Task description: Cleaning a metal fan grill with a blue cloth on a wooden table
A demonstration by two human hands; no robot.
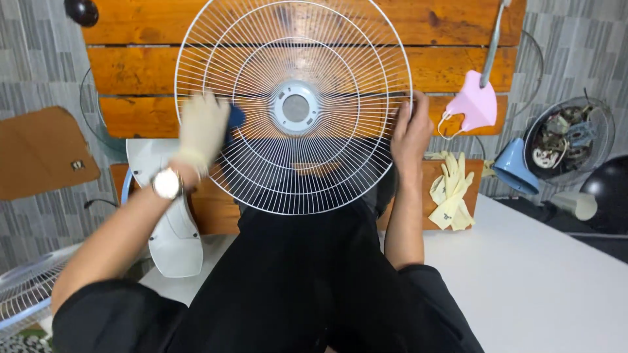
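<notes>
The fan grille (pixel 294 104) stands at the centre, over the wooden bench (pixel 451 39) that runs behind it. The left hand (pixel 201 129) lies on the grille at nine o'clock, with a cloth (pixel 235 117) under its fingers; the right hand (pixel 410 134) grips the rim at three o'clock. At four o'clock a pair of gloves (pixel 451 191) rests by the table (pixel 543 287) edge. A face mask (pixel 472 104) hangs at two o'clock. The fan base (pixel 171 229) lies at seven o'clock, beneath the left wrist. A second grille (pixel 26 287) sits far out at eight o'clock.
</notes>
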